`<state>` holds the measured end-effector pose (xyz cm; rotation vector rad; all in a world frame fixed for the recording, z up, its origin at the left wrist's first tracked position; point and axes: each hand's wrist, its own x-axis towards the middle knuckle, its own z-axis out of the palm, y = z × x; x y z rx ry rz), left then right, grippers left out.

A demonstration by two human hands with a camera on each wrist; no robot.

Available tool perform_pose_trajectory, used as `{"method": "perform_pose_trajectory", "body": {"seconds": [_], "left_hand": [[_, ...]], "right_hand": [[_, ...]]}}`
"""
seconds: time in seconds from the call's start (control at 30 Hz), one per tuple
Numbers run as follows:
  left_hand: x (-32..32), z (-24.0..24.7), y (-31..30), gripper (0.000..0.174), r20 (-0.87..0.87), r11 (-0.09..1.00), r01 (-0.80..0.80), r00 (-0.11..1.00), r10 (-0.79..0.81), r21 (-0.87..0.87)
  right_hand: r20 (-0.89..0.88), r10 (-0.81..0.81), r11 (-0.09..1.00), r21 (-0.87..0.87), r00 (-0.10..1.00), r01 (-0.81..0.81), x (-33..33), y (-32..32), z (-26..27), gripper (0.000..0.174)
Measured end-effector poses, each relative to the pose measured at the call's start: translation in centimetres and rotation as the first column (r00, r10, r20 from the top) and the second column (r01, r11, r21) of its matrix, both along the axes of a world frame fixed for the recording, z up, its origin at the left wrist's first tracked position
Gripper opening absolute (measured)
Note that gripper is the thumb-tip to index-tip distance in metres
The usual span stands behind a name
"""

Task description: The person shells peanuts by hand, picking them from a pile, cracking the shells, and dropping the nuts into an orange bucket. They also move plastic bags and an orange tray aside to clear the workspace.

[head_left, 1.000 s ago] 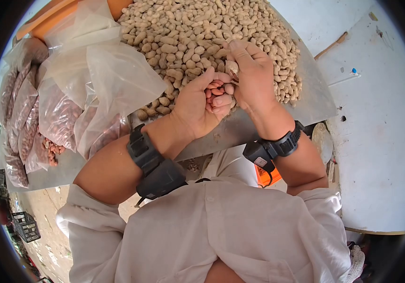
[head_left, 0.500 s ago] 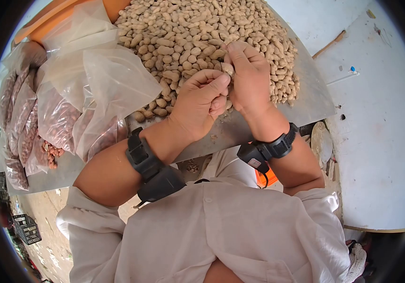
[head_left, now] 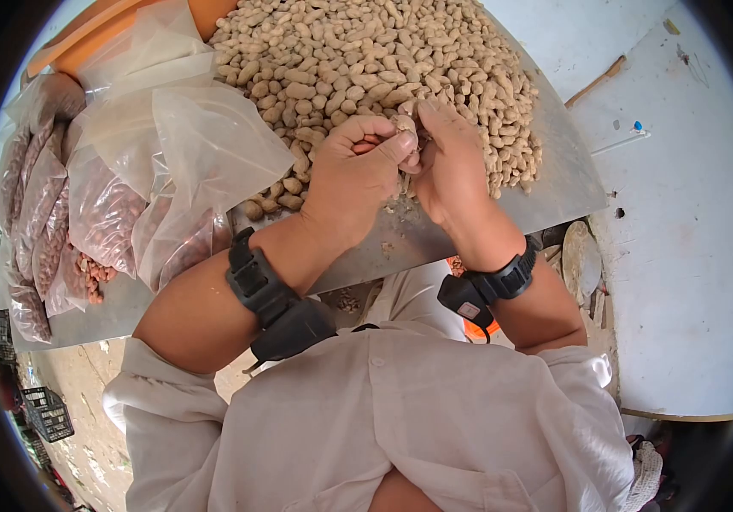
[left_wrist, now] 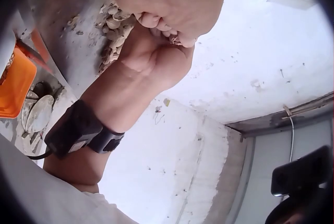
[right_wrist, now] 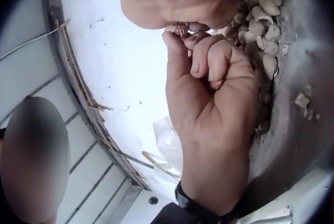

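In the head view both hands meet at the near edge of a heap of unshelled peanuts (head_left: 366, 51). My left hand (head_left: 351, 175) curls around red-skinned peanut kernels (head_left: 365, 147). Its thumb presses a pale, broken peanut (head_left: 404, 125) at the fingertips. On the other side, my right hand (head_left: 458, 166) holds that peanut with bent fingers, its thumb lying along the top. In the right wrist view, bits of shell (right_wrist: 180, 30) show between the hands, above the left hand's folded fingers. The left wrist view largely hides the peanut behind the fingers.
Clear plastic bags (head_left: 110, 200) of red kernels lie at the left, with loose kernels (head_left: 93, 277) beside them. An orange container (head_left: 67, 55) stands behind. The grey metal sheet (head_left: 567, 183) under the heap borders a white surface (head_left: 682, 299) bearing a stick (head_left: 597, 81).
My left hand first lay palm up showing kernels, then closed over them and took the peanut at its thumb. My right hand has moved slightly down and rolled inward against it.
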<state>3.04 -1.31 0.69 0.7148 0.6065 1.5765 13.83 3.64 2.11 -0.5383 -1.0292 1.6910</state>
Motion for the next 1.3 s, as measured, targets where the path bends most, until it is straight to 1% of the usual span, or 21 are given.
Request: {"method": "perform_pose_trajectory", "body": {"seconds": [0.07,0.17,0.27,0.37,0.4,0.47,0.5,0.57,0.6,0.67,0.73,0.8,0.87,0.97,1.07,1.2,1.3], "left_hand": [[-0.2,0.0,0.1,0.008,0.012,1.0,0.011,1.0,-0.011,0.015],[-0.4,-0.3,0.2,0.008,0.043,0.998,0.05,0.998,-0.052,0.039],[-0.7,-0.9,0.4,0.007,0.039,0.993,0.109,0.993,-0.111,0.042],[-0.7,-1.0,0.5,0.009,0.045,0.99,0.138,0.989,-0.14,0.035],[-0.7,-1.0,0.5,0.01,0.051,0.989,0.144,0.988,-0.146,0.032],[-0.6,-0.8,0.4,0.012,0.012,0.99,0.136,0.991,-0.135,-0.028],[-0.5,-0.7,0.3,0.013,-0.007,0.99,0.13,0.991,-0.13,-0.058],[-0.6,-0.7,0.3,0.014,-0.054,0.992,0.111,0.992,-0.114,-0.057],[-0.6,-0.7,0.4,0.015,-0.077,0.993,0.102,0.991,-0.106,-0.056],[-0.4,-0.7,0.3,0.014,-0.065,0.997,0.052,0.996,-0.055,-0.049],[0.0,-0.7,0.2,0.013,-0.086,0.999,-0.005,0.996,0.001,-0.048],[0.3,-0.8,0.2,0.014,-0.142,0.996,-0.07,0.988,0.063,-0.047],[0.3,-1.0,0.2,0.015,-0.115,0.997,-0.069,0.991,0.064,-0.04],[0.3,-1.0,0.0,0.017,-0.088,0.997,-0.069,0.994,0.066,-0.032],[0.3,-1.3,0.1,0.018,-0.045,0.998,-0.049,0.998,0.048,-0.026],[0.2,-0.8,-0.2,0.017,0.004,0.999,-0.022,1.0,0.023,-0.04],[0.1,-0.2,-0.4,0.016,0.132,0.997,0.033,0.991,-0.024,-0.069]], "right_hand": [[-0.041,0.07,0.997,0.038,0.997,-0.068,0.4,-0.4,-0.6,0.01],[-0.029,0.026,0.998,0.054,0.999,-0.024,0.3,-1.4,-0.3,0.013],[0.02,0.054,0.994,0.091,0.998,-0.055,0.8,-1.1,-1.3,0.018],[0.056,0.046,0.994,0.1,0.997,-0.051,0.8,-1.3,-1.5,0.017],[0.099,0.017,0.991,0.131,0.995,-0.03,0.8,-1.3,-1.7,0.017],[0.183,-0.047,0.981,0.195,0.982,0.011,0.9,-1.3,-1.9,0.017],[0.263,-0.123,0.961,0.273,0.957,0.048,1.0,-1.5,-1.9,0.016],[0.397,-0.282,0.898,0.429,0.873,0.095,0.9,-1.8,-1.6,0.016],[0.413,-0.329,0.869,0.484,0.849,0.101,0.8,-1.8,-1.6,0.016],[0.434,-0.422,0.802,0.588,0.796,0.104,0.6,-1.8,-1.8,0.015],[0.456,-0.485,0.76,0.641,0.746,0.102,0.6,-1.6,-1.9,0.015],[0.456,-0.542,0.721,0.684,0.706,0.112,0.3,-1.3,-1.9,0.014],[0.438,-0.594,0.683,0.717,0.675,0.136,-0.1,-1.1,-1.8,0.013],[0.378,-0.627,0.65,0.735,0.681,0.191,-0.6,-0.9,-2.0,0.012],[0.335,-0.533,0.721,0.661,0.777,0.21,-0.7,-0.5,-2.1,0.012],[0.337,-0.573,0.669,0.718,0.747,0.19,-0.8,-0.5,-1.5,0.012],[0.347,-0.594,0.653,0.734,0.726,0.184,-0.9,-0.6,-1.1,0.012]]}}
